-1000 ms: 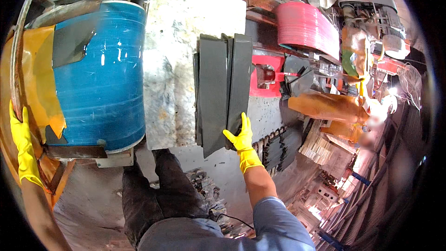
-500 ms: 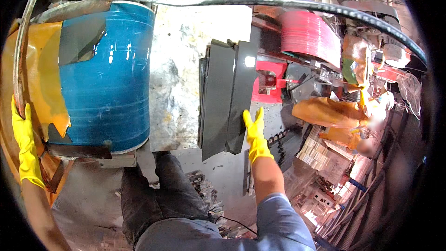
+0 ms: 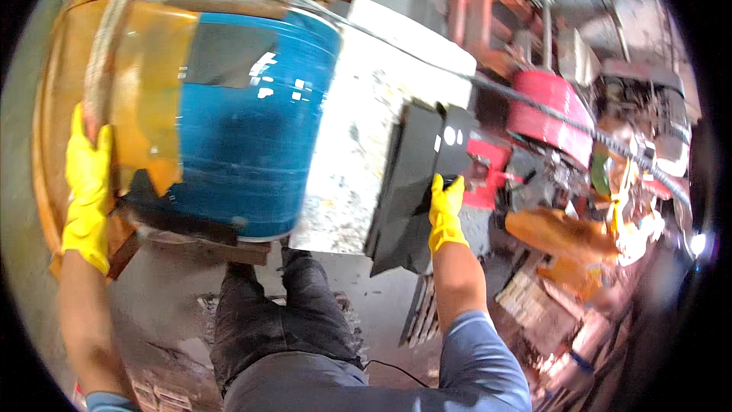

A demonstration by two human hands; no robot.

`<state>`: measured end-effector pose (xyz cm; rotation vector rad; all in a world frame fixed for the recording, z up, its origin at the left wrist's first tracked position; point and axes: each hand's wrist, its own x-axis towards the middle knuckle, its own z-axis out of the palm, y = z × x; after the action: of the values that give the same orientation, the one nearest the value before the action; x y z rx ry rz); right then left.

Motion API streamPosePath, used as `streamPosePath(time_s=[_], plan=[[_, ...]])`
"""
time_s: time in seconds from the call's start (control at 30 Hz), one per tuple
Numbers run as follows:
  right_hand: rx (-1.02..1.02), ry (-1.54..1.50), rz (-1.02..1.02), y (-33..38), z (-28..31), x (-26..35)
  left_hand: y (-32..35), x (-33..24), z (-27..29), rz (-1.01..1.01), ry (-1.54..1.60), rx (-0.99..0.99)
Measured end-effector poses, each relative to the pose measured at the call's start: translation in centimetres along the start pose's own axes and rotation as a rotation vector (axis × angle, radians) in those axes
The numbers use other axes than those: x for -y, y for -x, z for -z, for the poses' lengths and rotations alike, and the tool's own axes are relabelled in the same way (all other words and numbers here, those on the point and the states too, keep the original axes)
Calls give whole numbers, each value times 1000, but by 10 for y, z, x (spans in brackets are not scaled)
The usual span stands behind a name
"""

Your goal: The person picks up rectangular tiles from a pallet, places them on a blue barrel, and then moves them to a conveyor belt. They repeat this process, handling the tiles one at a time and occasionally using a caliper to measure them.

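In a yellow glove, my left hand [image 3: 88, 191] is closed around the lower end of a long, worn bar [image 3: 114, 30]. The bar stretches away over an orange-brown sheet [image 3: 149, 91] on the left part of a large blue drum [image 3: 252, 137]. My right hand [image 3: 448, 210], also in a yellow glove, is at the right edge of the top dark grey sheet [image 3: 415, 175]. Its thumb lies over the sheet and the fingers are at the edge. Several such sheets overlap on a stained white board [image 3: 347, 160] beside the drum. A dark patch [image 3: 229, 55] sits on the drum's far side.
A black hose [image 3: 549, 111] crosses above the board and toward the right. Beyond the sheets stand a pink roll [image 3: 549, 114] and a red metal part [image 3: 488, 172]. Farther right, another person in orange covering [image 3: 564, 235] is near machinery. Stacked pale blocks [image 3: 534, 297] lie below.
The view has turned, so the drum, board and sheets appear farther right and tilted. My right hand, which was spread beside the sheets, is now on the top sheet's edge. My left hand stays on the bar.
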<state>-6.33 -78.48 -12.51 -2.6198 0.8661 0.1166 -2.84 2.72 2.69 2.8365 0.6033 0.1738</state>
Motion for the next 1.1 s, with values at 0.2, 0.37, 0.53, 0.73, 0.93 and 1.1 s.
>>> streamPosePath(time_s=[0.2, 0.37, 0.53, 0.73, 0.93, 1.1], plan=[[78, -396, 767, 83, -25, 243, 14, -38, 16, 94, -39, -28], [202, -279, 1385, 123, -37, 468, 15, -32, 18, 131, 4, -57], [131, -36, 1455, 119, -99, 533, 10, -42, 12, 140, -36, -45], [155, -96, 1459, 118, -87, 520, 11, -40, 22, 173, -14, 18], [156, 36, 1280, 127, -14, 396, 10, -42, 22, 211, -14, 72], [316, -211, 1024, 143, 1, 339, 14, -38, 16, 186, -49, 13]])
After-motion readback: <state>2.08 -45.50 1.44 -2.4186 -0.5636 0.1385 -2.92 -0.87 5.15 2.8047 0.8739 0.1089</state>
